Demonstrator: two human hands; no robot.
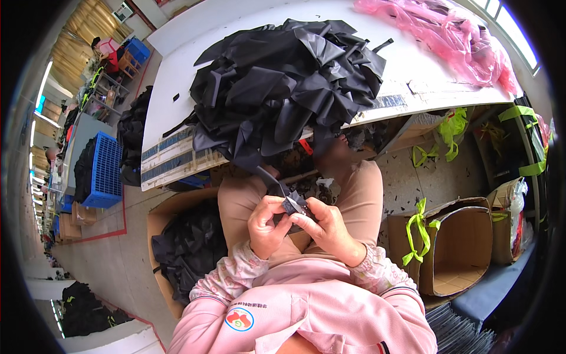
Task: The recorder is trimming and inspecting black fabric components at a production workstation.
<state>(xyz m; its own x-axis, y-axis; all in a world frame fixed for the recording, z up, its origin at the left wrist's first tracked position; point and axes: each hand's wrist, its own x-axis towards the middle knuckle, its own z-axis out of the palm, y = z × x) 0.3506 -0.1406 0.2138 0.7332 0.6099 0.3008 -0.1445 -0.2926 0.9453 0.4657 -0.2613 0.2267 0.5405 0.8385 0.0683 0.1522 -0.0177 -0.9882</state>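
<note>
Both hands, left hand [266,224] and right hand [327,227], have fingers clamped on a small black fabric piece [290,205] near the lap.

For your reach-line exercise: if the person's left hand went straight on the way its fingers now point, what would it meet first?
The left hand points rightward at the small black fabric piece it already pinches; just beyond lies the right hand. Depth is hard to judge.

Bright daylight comes in from the window [514,28] at the top right. The picture is sharp in the middle. Its edges bend and go dark.
</note>
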